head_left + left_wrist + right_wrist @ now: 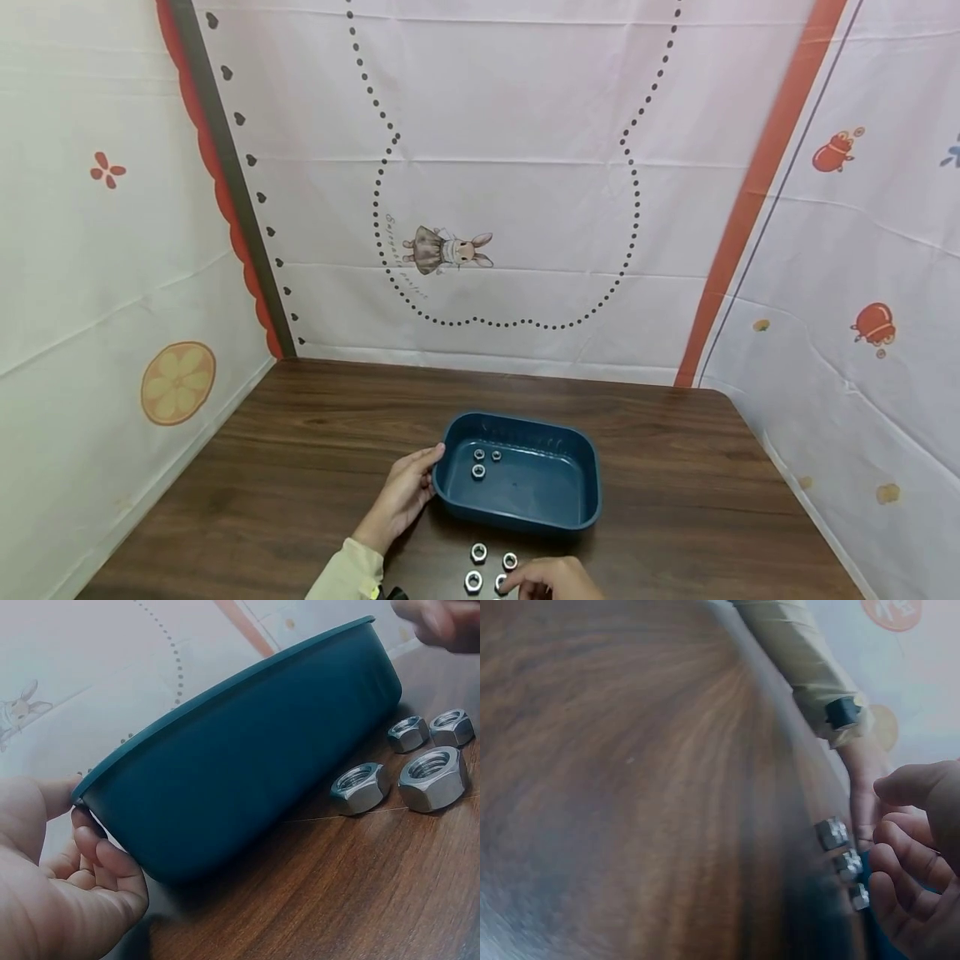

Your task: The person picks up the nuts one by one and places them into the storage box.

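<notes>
A dark blue plastic bin (517, 521) stands on the table with three metal hex nuts (478, 472) inside, at its left end. My left hand (405, 497) grips the bin's left rim, thumb at the rim and fingers curled under it in the left wrist view. Several hex nuts (433, 780) lie on the wood before the bin. Over the nearer ones is my right hand (553, 577), fingers loosely bent. In the right wrist view its thumb (915, 784) and fingers are apart, and nothing shows between them. The head view's bottom edge cuts off part of this hand.
The dark wooden table (675, 467) extends to both sides of the bin. Printed white cloth (510, 108) hangs behind the table and along its left and right sides. A black band (843, 712) sits around the left sleeve cuff.
</notes>
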The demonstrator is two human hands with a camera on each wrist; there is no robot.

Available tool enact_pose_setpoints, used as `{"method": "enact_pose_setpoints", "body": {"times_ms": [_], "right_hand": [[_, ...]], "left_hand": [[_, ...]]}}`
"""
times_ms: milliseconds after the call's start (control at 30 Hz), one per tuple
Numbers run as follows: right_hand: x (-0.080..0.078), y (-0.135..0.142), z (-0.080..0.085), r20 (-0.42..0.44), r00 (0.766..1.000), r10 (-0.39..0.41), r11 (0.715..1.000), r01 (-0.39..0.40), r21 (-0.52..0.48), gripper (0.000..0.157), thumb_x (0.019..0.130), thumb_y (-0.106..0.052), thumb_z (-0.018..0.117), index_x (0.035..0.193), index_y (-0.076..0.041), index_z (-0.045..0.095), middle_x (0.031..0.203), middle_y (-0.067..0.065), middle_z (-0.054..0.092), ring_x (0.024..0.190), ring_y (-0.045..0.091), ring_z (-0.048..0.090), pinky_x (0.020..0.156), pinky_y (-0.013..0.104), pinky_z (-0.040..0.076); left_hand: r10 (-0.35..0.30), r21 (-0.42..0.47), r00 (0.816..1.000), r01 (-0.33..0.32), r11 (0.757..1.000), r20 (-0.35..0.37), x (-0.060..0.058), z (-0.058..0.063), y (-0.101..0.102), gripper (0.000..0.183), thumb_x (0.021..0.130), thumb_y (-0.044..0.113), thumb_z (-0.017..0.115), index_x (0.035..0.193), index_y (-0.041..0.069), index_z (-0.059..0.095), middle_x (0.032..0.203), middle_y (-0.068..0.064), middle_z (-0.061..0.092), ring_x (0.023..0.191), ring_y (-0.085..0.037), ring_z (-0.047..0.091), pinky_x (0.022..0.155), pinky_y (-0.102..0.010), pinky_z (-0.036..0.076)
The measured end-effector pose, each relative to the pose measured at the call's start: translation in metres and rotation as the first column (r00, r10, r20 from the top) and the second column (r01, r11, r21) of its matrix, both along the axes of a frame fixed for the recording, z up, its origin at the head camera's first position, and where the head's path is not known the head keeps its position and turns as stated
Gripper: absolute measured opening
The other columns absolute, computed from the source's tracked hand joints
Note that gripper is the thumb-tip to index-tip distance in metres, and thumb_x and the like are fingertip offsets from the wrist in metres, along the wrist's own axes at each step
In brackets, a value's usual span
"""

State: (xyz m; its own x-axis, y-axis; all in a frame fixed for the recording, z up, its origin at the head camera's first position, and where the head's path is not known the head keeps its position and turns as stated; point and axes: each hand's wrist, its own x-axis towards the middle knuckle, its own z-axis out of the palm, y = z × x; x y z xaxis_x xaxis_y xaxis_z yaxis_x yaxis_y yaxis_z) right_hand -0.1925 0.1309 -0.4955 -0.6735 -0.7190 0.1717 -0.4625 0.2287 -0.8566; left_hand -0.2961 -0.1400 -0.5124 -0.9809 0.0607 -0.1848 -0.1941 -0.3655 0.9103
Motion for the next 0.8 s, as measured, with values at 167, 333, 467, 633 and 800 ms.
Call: {"method": "enact_pose_setpoints", "body": {"times_ms": [167, 333, 467, 633, 800], "right_hand": [[-0.002, -0.007, -0.009, -0.089, 0.996, -0.032, 0.997, 0.038, 0.064, 0.019, 0.082, -0.012, 0.071, 0.1, -0.006, 0.071, 0.071, -0.007, 0.064, 0.064, -0.011, 0.05, 0.056, 0.015, 0.047], [-0.003, -0.015, -0.008, -0.029, 0.997, -0.073, 0.99, 0.076, 0.117, 0.019, 0.081, -0.015, 0.072, 0.1, -0.01, 0.074, 0.069, -0.018, 0.057, 0.06, -0.01, 0.047, 0.053, 0.015, 0.045], [-0.004, -0.017, -0.009, -0.055, 0.995, -0.087, 0.985, 0.094, 0.147, 0.017, 0.08, -0.013, 0.073, 0.096, -0.011, 0.075, 0.064, -0.018, 0.054, 0.057, -0.01, 0.044, 0.051, 0.014, 0.042], [-0.006, -0.017, -0.012, -0.054, 0.996, -0.074, 0.98, 0.083, 0.178, 0.016, 0.08, -0.012, 0.071, 0.096, -0.013, 0.075, 0.064, -0.018, 0.054, 0.057, -0.01, 0.043, 0.051, 0.014, 0.041], [-0.006, -0.016, -0.013, -0.05, 0.997, -0.058, 0.978, 0.066, 0.196, 0.016, 0.082, -0.012, 0.069, 0.096, -0.014, 0.075, 0.067, -0.018, 0.056, 0.059, -0.01, 0.045, 0.053, 0.014, 0.042]], "left_hand": [[0.016, 0.007, 1.0, -0.016, 1.0, 0.017, -0.002, 0.0, 0.001, 0.033, 0.089, 0.028, 0.069, 0.105, -0.001, 0.061, 0.071, 0.005, 0.057, 0.058, -0.005, 0.048, 0.058, -0.02, 0.041], [0.027, 0.008, 0.999, -0.027, 1.0, 0.017, -0.002, -0.001, 0.001, 0.032, 0.089, 0.027, 0.069, 0.103, -0.001, 0.061, 0.071, 0.004, 0.057, 0.057, -0.005, 0.048, 0.057, -0.02, 0.041], [0.014, 0.014, 1.0, -0.014, 1.0, 0.014, -0.001, -0.001, 0.001, 0.031, 0.089, 0.027, 0.069, 0.103, 0.0, 0.061, 0.071, 0.005, 0.056, 0.057, -0.005, 0.047, 0.057, -0.02, 0.041], [0.003, 0.016, 1.0, -0.003, 1.0, 0.013, -0.001, -0.002, 0.0, 0.033, 0.088, 0.029, 0.069, 0.102, 0.001, 0.062, 0.071, 0.005, 0.056, 0.06, -0.005, 0.048, 0.058, -0.02, 0.042], [0.0, 0.021, 1.0, 0.0, 1.0, 0.014, -0.001, -0.002, -0.001, 0.03, 0.089, 0.028, 0.068, 0.101, 0.002, 0.062, 0.07, 0.005, 0.056, 0.059, -0.005, 0.048, 0.058, -0.02, 0.041]]}}
